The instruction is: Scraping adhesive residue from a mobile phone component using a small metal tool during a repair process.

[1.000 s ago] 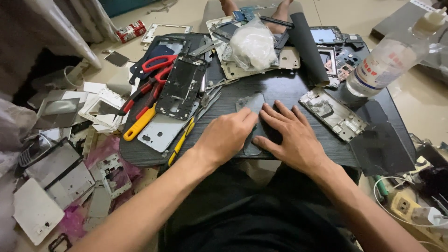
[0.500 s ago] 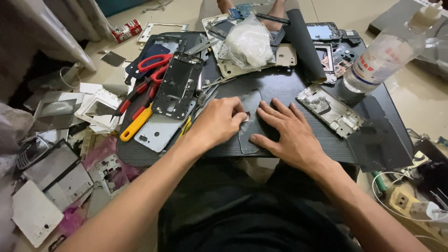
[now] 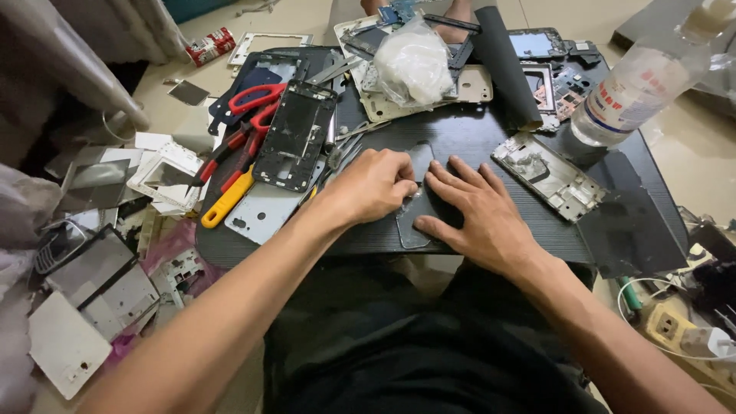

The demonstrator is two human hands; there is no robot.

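- Tray, black and ridged, carried the whole job across the person's lap; it was the broadest surface in view and bore most of the clutter.
- Phone panel, a thin dark glossy sheet, lay flat near the front middle of that tray, under both hands. It looked light, stiff and smooth, and likely brittle (glass or thin plastic, I could not tell which), so it would probably slide on the ridges unless pinned, and crack if bent. The long edges and corners seemed the safest hold, not the middle.
- Right hand lay palm down, fingers spread flat over the panel's right side, thumb stretched along its lower edge; it pressed rather than gripped, the wrist low and the forearm running back to the lower right.
- Left hand was curled into a loose fist at the panel's left edge, fingertips tucked against it. Whether it pinched a small tool or the edge itself was hidden by the knuckles.
- Clear bottle lay tilted at the tray's far right corner, well apart from the hands.
- Stripped phone frame sat to the left of the left hand.
- Red-handled scissors and a yellow-handled tool lay further left.
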